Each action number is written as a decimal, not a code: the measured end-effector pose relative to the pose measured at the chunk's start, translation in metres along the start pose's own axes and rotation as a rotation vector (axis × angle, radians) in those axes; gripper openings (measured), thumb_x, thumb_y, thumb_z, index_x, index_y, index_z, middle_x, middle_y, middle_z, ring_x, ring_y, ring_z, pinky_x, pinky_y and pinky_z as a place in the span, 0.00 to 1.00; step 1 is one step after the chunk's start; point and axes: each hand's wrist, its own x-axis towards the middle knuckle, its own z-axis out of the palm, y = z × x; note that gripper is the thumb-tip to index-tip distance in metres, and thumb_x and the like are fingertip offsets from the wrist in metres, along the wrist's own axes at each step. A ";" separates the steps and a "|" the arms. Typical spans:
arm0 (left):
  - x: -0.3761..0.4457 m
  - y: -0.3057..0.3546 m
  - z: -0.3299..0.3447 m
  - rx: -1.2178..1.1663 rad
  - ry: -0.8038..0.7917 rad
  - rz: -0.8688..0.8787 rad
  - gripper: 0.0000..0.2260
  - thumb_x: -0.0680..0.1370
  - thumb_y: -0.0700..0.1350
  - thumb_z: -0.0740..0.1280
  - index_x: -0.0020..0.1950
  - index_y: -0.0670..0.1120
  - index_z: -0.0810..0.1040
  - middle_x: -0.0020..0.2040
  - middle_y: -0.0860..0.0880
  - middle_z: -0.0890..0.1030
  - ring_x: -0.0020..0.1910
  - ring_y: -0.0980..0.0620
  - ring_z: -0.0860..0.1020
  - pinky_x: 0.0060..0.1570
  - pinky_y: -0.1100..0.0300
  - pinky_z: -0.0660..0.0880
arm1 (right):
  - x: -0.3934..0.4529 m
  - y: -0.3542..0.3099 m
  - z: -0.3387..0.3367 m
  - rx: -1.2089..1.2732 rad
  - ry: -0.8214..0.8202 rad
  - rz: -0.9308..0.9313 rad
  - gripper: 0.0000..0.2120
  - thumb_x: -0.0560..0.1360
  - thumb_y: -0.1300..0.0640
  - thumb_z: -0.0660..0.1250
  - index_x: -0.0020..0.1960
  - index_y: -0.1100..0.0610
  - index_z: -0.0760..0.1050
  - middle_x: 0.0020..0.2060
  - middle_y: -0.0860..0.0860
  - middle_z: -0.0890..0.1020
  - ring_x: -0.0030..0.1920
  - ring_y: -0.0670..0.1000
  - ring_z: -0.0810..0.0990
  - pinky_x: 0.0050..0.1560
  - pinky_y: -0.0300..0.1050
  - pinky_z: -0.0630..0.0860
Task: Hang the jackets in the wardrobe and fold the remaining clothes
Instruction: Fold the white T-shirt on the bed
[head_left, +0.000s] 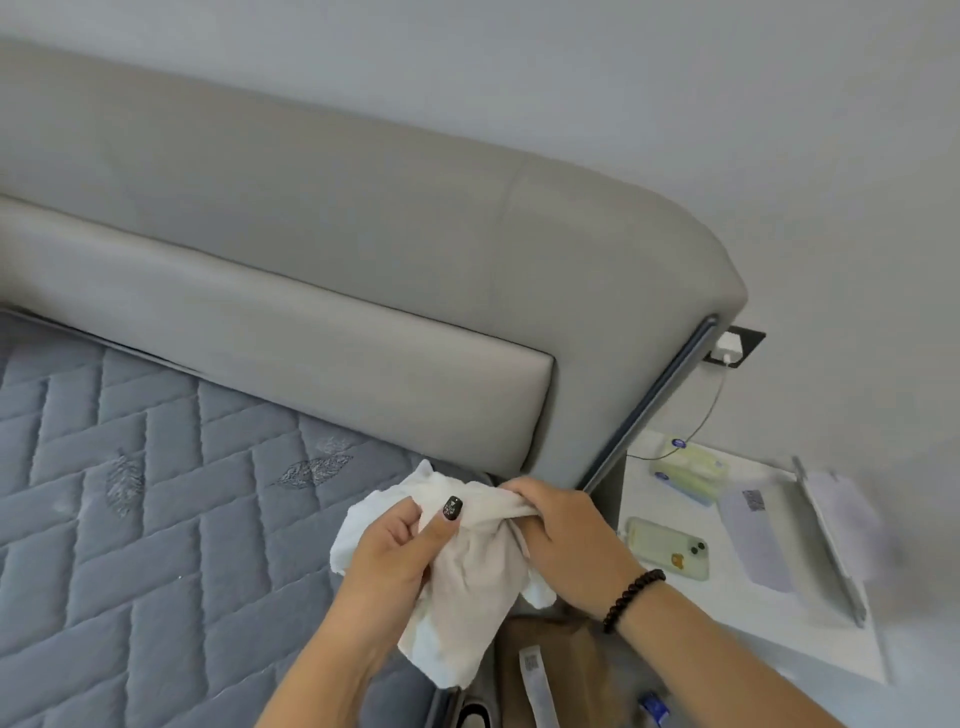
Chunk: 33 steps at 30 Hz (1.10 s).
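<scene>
Both forearms reach up from the bottom edge. The left hand and right hand are each curled round a bunched white garment, which hangs in the air between them over the near corner of the bed, just clear of the quilted blue cover. The left thumb lies across the cloth; the right fingers are buried in a gathered fold near its top. A dark bead bracelet sits on the right wrist.

Judging by the crumpled cloth and the grip on it, this is the folding part of the task, at its very start: the piece is not yet spread out or squared. What kind of garment it is cannot be told.

The next move probably calls for shaking it open, finding its edges or seams, and laying it flat on the bed.

On the white tabletop to the right lie a phone and a tissue pack, well apart from the work.
</scene>
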 end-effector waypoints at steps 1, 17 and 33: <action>-0.016 0.001 0.007 0.010 -0.012 0.023 0.14 0.73 0.52 0.70 0.52 0.44 0.84 0.51 0.39 0.84 0.49 0.44 0.83 0.45 0.57 0.80 | -0.016 -0.004 -0.008 0.030 0.061 -0.016 0.10 0.80 0.58 0.58 0.56 0.51 0.76 0.47 0.45 0.81 0.47 0.40 0.78 0.46 0.32 0.73; -0.244 -0.011 0.097 -0.011 0.037 0.368 0.09 0.68 0.55 0.73 0.41 0.52 0.84 0.41 0.53 0.80 0.37 0.56 0.74 0.41 0.62 0.71 | -0.300 -0.083 -0.110 0.112 0.388 0.074 0.09 0.78 0.59 0.61 0.44 0.48 0.77 0.39 0.40 0.79 0.41 0.38 0.75 0.38 0.26 0.68; -0.320 -0.053 0.202 0.392 -0.876 0.302 0.53 0.59 0.57 0.82 0.69 0.77 0.48 0.71 0.64 0.69 0.65 0.60 0.74 0.59 0.60 0.75 | -0.526 -0.112 -0.126 0.676 0.998 0.595 0.04 0.71 0.63 0.66 0.45 0.56 0.75 0.39 0.55 0.72 0.40 0.53 0.69 0.43 0.46 0.63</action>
